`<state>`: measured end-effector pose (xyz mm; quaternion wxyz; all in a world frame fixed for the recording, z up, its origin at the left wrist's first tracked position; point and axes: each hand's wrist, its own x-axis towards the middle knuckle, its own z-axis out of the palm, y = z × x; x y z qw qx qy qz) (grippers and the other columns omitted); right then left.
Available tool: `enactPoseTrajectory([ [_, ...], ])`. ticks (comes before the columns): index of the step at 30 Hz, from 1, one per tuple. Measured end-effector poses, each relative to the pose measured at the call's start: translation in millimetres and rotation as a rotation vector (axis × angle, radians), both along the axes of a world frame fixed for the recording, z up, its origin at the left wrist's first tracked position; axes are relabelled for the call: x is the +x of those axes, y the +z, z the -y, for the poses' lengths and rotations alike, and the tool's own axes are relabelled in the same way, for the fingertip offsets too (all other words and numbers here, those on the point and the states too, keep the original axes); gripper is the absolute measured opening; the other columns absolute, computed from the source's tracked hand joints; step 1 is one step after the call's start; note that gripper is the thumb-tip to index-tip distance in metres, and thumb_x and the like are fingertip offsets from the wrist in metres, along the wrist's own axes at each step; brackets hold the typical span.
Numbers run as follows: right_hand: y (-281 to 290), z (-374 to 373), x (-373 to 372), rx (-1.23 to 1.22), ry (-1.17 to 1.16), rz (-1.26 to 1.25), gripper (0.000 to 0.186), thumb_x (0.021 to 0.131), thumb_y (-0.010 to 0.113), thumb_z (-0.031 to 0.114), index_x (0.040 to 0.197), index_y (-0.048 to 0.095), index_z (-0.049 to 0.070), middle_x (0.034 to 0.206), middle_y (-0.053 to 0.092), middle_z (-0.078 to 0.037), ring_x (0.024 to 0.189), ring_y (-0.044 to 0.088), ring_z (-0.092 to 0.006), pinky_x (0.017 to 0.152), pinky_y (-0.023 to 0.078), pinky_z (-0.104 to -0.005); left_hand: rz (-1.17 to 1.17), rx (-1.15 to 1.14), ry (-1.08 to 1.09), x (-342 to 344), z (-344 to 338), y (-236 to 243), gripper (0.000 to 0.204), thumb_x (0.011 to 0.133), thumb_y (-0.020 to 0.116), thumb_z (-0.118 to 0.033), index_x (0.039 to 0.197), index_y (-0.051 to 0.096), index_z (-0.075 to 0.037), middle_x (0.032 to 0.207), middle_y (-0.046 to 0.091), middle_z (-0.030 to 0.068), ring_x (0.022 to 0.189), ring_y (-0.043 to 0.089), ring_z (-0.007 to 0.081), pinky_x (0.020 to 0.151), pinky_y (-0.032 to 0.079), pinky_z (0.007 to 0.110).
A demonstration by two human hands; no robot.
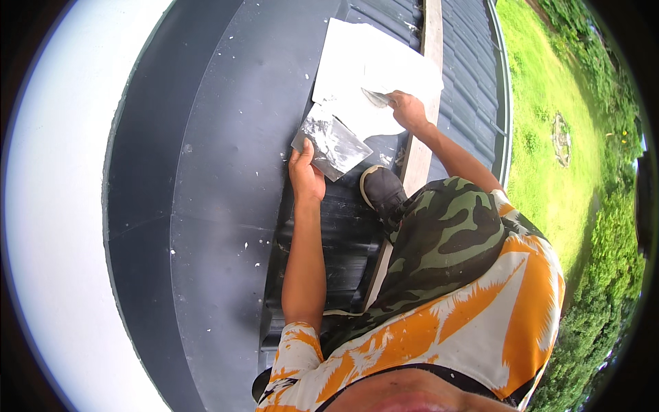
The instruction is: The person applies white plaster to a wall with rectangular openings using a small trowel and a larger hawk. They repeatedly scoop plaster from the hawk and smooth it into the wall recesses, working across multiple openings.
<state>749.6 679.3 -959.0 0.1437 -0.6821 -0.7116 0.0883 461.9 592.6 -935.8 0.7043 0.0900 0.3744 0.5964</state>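
Note:
My left hand grips the near corner of a flat grey square plate, with the thumb on top. White paste is smeared over the plate's upper face. To the right and farther off, my right hand is closed round a putty knife. Its blade rests at a large, bright white sheet or bag, too overexposed to tell its kind or what lies on it. The far corner of the grey plate overlaps the near edge of this white thing.
A dark shoe stands on the ribbed roof beside a long wooden board. Smooth dark flashing curves along a white wall at left. Beyond the gutter at right, grass and bushes lie lower down.

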Motion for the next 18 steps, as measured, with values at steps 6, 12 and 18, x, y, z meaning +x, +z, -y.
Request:
enactPoseTrajectory([
  [6,2.1,-29.3,-9.2,0.001,-0.077,0.054,0.033,0.085,0.057,0.007,0.114,0.070,0.012,0.108,0.070,-0.013,0.098,0.067,-0.0340,0.084,0.053,-0.0438,-0.014,0.010,-0.037,-15.8,12.7,21.8,0.038,0.101,0.055,-0.019,0.133,0.050,0.000,0.128,0.058,0.0086,0.117,0.055,0.0209,0.101,0.044,0.038],
  [12,10.0,-34.0,-0.1,-0.243,-0.096,-0.008,0.033,0.086,0.055,0.009,0.115,0.070,0.013,0.104,0.070,-0.020,0.097,0.067,-0.0358,0.084,0.053,-0.0439,-0.006,-0.004,-0.021,-11.7,25.0,28.2,0.040,0.101,0.054,-0.020,0.135,0.049,0.000,0.130,0.057,0.0090,0.119,0.055,0.0206,0.102,0.043,0.038],
  [18,11.9,-33.3,4.4,-0.036,-0.207,0.037,0.034,0.085,0.057,0.009,0.117,0.069,0.010,0.103,0.070,-0.020,0.096,0.068,-0.0365,0.084,0.053,-0.0444,0.043,-0.032,0.034,-18.5,38.3,28.5,0.038,0.102,0.053,-0.020,0.134,0.051,0.000,0.128,0.059,0.0089,0.118,0.056,0.0194,0.101,0.045,0.036],
])
